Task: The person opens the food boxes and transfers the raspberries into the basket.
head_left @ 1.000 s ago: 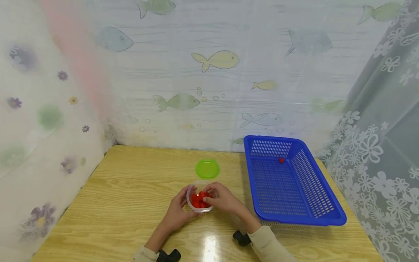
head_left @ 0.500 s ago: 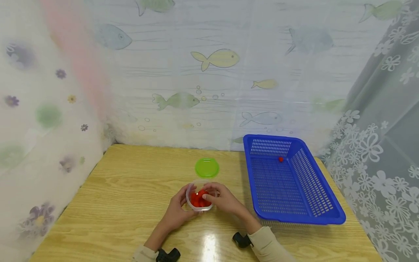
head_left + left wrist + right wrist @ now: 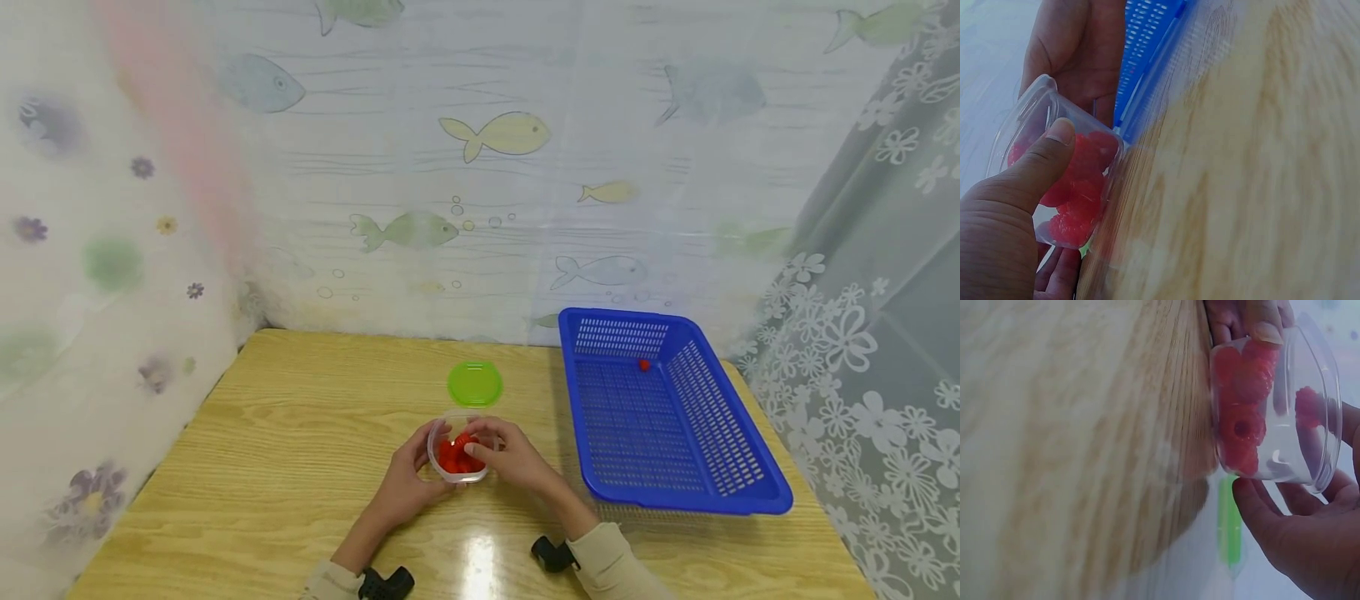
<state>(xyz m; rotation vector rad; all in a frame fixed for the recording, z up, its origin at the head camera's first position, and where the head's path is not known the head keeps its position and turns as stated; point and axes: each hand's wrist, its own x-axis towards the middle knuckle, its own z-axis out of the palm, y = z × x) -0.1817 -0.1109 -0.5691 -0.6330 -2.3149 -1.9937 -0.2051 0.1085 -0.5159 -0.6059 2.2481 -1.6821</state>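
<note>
On the table stands a clear plastic container [image 3: 1285,464] partly filled with red raspberries [image 3: 1082,200]. My left hand [image 3: 408,479] grips it from the left, its thumb along the near wall in the left wrist view and other fingers round the far side. From the right my right hand [image 3: 517,454] reaches over the rim, thumb and fingers pinching one raspberry [image 3: 1309,407]. That berry sits near the rim, apart from the pile below, in the right wrist view. Part of it is hidden by the fingers.
Behind the container lies a green lid [image 3: 475,384] flat on the wooden table [image 3: 300,417]. A large blue basket [image 3: 686,502] stands at the right, with one small red berry [image 3: 644,365] in its far corner. Patterned curtains [image 3: 495,208] border the table.
The right thumb and fingers have risen slightly inside the container, and the pinched raspberry shows more clearly above the others. The left hand and container have stayed in place.
</note>
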